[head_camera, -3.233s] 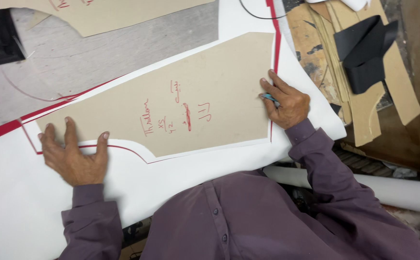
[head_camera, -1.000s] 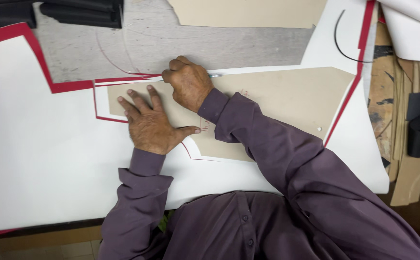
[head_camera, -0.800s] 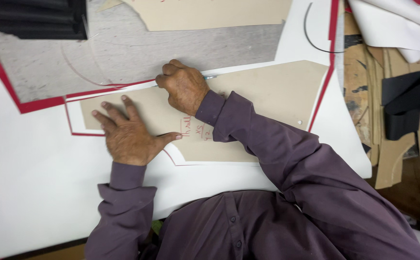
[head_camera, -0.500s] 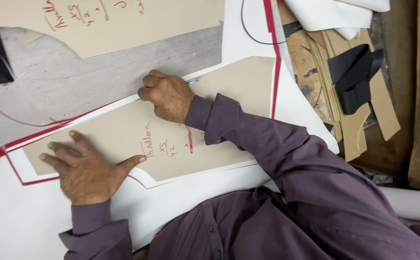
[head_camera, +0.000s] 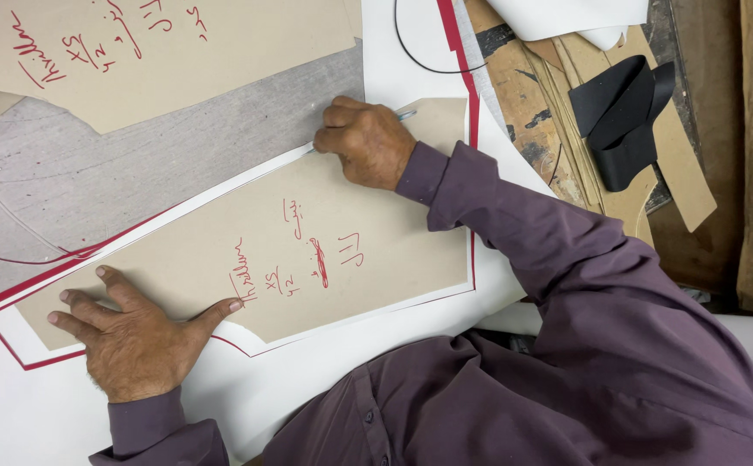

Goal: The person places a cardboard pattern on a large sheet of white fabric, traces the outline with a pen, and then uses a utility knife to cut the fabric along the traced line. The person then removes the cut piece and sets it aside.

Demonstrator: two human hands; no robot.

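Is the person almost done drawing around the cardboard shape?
Partly. A red line already runs along the near edge and the end by the left hand, which presses the pattern flat. The right hand holds a pen at the far edge. I can't tell whether that edge is traced yet.

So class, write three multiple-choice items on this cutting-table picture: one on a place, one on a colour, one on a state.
1. Where does the left hand rest?
A. on the cardboard pattern's lower left end
B. on the black strip
C. off the table

2. What colour are the lines traced on the white sheet?
A. blue
B. red
C. green

3. How is the right hand?
A. flat and empty
B. closed on a pen
C. raised in the air

Answers: A, its fingers spread there; B, red outlines border the pattern; B, the pen's tip juts from the fist.
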